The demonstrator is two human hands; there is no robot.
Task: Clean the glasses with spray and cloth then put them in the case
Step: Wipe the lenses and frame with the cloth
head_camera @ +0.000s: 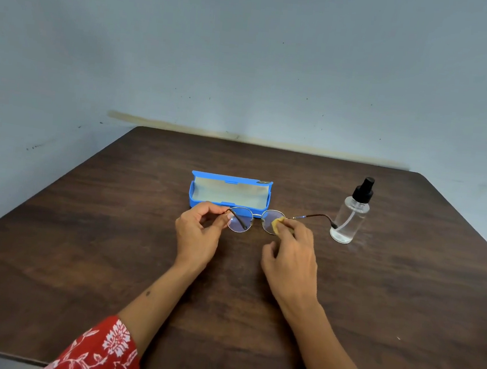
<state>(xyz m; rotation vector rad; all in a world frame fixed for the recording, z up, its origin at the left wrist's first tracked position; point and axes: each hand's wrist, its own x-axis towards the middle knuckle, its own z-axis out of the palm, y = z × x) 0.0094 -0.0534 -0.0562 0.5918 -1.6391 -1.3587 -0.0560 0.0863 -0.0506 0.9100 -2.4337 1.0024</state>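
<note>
Round thin-framed glasses (243, 221) are held just above the dark wooden table (403, 304), in front of the case. My left hand (197, 233) pinches the frame at its left hinge, where the left temple is folded across the lens. My right hand (290, 257) pinches a small yellow cloth (276, 224) against the right lens; most of the cloth is hidden by my fingers. The right temple sticks out toward the spray bottle (349, 217). The blue glasses case (229, 193) lies open behind the glasses, its pale lining showing.
The clear spray bottle with a black nozzle stands upright at the right, close to the tip of the right temple. A grey wall runs along the table's far edge. A red patterned sleeve shows at the bottom left.
</note>
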